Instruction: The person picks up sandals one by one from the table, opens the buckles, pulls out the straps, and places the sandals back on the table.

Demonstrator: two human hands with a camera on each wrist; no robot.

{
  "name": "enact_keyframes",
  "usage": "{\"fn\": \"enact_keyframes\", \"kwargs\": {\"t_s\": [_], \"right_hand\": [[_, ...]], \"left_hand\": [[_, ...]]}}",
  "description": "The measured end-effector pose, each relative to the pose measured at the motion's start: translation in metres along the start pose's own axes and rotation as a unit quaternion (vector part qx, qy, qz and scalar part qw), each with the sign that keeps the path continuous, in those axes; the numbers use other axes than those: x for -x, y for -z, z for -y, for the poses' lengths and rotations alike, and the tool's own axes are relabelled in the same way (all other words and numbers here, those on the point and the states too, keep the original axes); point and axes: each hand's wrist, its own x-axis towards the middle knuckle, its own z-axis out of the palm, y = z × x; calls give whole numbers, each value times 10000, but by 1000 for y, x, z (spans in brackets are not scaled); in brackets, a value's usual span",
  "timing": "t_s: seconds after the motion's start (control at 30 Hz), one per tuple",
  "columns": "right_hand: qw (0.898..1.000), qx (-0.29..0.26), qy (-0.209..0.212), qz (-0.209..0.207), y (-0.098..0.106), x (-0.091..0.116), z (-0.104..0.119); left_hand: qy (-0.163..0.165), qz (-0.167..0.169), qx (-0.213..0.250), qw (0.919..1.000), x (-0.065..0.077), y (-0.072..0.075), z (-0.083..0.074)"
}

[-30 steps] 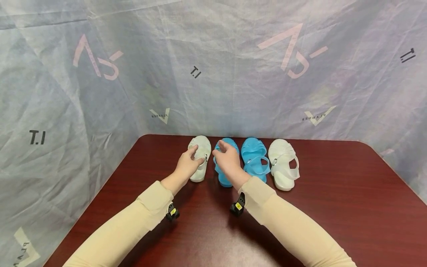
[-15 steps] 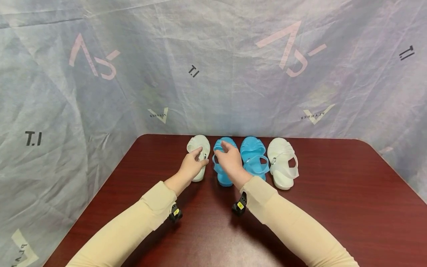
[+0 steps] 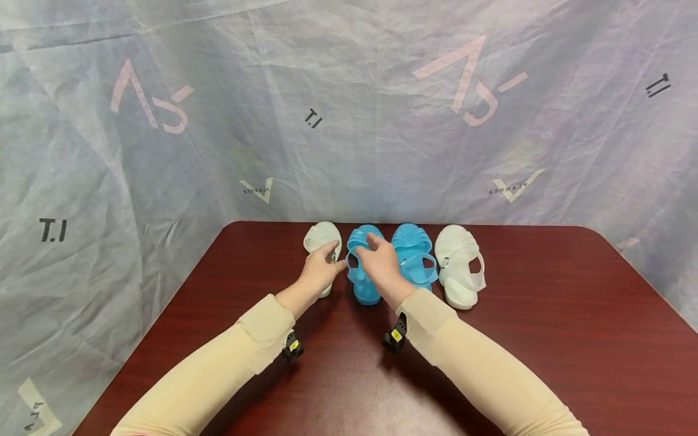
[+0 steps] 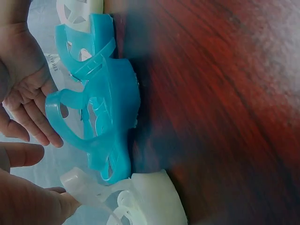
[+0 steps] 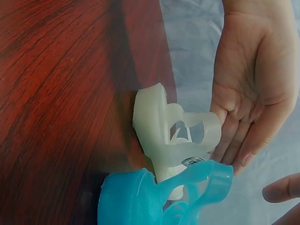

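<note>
Two white jelly sandals and two blue ones stand in a row. My left hand (image 3: 320, 270) is over the heel part of the leftmost white sandal (image 3: 323, 232), thumb spread from the fingers. In the right wrist view, the left hand's fingers (image 5: 229, 133) overlap the strap of that white sandal (image 5: 150, 122). My right hand (image 3: 380, 261) hovers above the left blue sandal (image 3: 366, 292), fingers loosely bent and holding nothing. Beside it lie the right blue sandal (image 3: 411, 239) and the other white sandal (image 3: 459, 260), their straps sticking out to the right.
The sandals stand near the back edge of a dark red wooden table (image 3: 545, 315). Behind and to the left hangs a grey printed cloth (image 3: 349, 151). A small black wrist camera (image 3: 292, 347) hangs below the left cuff, another black camera (image 3: 395, 338) below the right.
My left hand has shifted right, its thumb now near the left blue sandal. The right hand has moved slightly right and nearer to me. The sandals keep their arrangement; the head view has shifted slightly.
</note>
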Motion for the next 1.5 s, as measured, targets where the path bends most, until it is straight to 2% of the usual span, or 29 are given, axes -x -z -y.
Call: {"fn": "enact_keyframes", "kwargs": {"t_s": [0.47,0.93,1.13,1.5], "right_hand": [[9996,-220,-145,62,6,-4,-8],[9998,-96,-176,-70,15,-5,-14],[9996,-158,-199,-157,16,-8,-20],[9996,-186,-134,-141,23,-7,-21]], "left_hand": [[-2,213,401,9990,0,-13,-8],[-85,315,182,9993,-2,-18,-11],[61,425,197,9989,1,-21,-10],[157,458,-113,9988,0,-23,-8]]}}
